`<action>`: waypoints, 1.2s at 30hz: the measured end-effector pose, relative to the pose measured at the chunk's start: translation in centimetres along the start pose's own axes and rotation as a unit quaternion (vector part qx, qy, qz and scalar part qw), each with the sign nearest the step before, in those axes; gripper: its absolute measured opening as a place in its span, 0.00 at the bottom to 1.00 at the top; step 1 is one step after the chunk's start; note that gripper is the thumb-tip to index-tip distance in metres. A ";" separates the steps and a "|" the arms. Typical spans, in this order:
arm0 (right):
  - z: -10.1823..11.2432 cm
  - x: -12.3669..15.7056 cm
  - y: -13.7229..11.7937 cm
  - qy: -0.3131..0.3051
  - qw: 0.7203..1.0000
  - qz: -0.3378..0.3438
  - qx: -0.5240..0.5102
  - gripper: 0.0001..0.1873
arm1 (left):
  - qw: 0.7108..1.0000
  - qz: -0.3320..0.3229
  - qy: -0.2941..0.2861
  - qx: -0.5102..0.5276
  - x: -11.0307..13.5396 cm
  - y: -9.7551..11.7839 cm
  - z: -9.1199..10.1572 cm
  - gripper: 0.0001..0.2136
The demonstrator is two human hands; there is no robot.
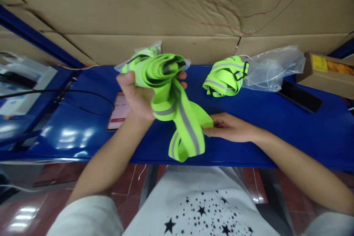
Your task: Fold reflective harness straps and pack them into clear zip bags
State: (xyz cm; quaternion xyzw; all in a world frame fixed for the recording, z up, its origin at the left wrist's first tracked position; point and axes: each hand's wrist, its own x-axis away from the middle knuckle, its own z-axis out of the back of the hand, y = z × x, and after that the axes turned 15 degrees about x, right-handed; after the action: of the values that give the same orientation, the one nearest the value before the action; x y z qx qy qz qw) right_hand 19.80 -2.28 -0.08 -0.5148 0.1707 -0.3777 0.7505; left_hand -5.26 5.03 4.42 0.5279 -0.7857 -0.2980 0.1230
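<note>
A neon-yellow reflective strap (190, 125) with a grey stripe is partly rolled up and held above the blue table. My left hand (141, 97) is wrapped round the rolled bundle, its fingers curled over the far side. From the bundle a loose length hangs down in loops. My right hand (225, 127) pinches an edge of that loose length, thumb against fingers. Beyond my right hand lies a second folded reflective strap (225, 75) with a black buckle. Behind the held bundle, more yellow strap in a clear bag (151, 49) is partly hidden.
A phone with a lit screen (118, 110) lies left, under a black cable (83, 91). At the right are a clear plastic bag (272, 68), a dark phone (300, 96) and a cardboard box (329, 75). Cardboard sheeting (138, 14) stands behind the blue table (257, 107).
</note>
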 end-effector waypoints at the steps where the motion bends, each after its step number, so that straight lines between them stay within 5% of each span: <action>1: 0.2 0.0 0.2 -0.001 1.000 -0.005 -0.005 0.17 | 1.000 0.005 -0.003 0.002 0.0 -0.4 -0.2 0.27; 4: 0.9 -0.1 0.8 0.039 0.999 -0.032 0.006 0.18 | 1.000 0.013 0.007 -0.003 0.1 -1.6 -0.9 0.24; 7: 1.2 0.0 0.8 0.170 0.983 -0.053 0.036 0.20 | 1.000 0.003 0.021 -0.008 0.2 -2.4 -1.2 0.24; 10: 1.2 0.3 0.0 0.331 0.938 -0.034 0.100 0.18 | 1.000 0.010 0.026 -0.007 0.3 -3.0 -1.0 0.27; 13: 0.8 0.5 -0.8 0.401 0.895 0.048 0.187 0.12 | 0.999 0.012 0.040 -0.017 0.3 -3.9 -0.6 0.29; 17: -0.1 0.6 -1.1 0.385 0.878 0.127 0.255 0.13 | 0.997 0.012 0.069 -0.040 0.3 -5.0 -0.2 0.33; 22: -0.4 0.2 -0.6 0.389 0.893 0.120 0.192 0.11 | 0.996 0.029 0.052 -0.060 0.6 -5.4 -0.1 0.34; 25: -0.2 0.0 -0.6 0.406 0.882 0.127 0.201 0.04 | 0.996 0.040 0.045 -0.065 0.7 -5.3 -0.2 0.32; 28: 0.0 0.1 -0.7 0.396 0.875 0.150 0.235 0.08 | 0.997 0.045 0.053 -0.041 0.6 -5.3 -0.2 0.30; 31: 0.0 0.4 -0.9 0.398 0.846 0.168 0.313 0.14 | 0.997 0.037 0.065 -0.024 0.5 -5.4 -0.3 0.28; 36: -0.6 0.7 -1.3 0.360 0.775 0.237 0.463 0.09 | 0.996 0.050 0.065 -0.018 0.7 -5.3 -0.6 0.22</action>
State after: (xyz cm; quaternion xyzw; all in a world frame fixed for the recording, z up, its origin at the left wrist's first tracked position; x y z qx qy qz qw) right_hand 19.41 -3.43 0.97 0.1248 0.3493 -0.3790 0.8478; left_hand -1.25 2.82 1.66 0.5036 -0.7961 -0.2707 0.1983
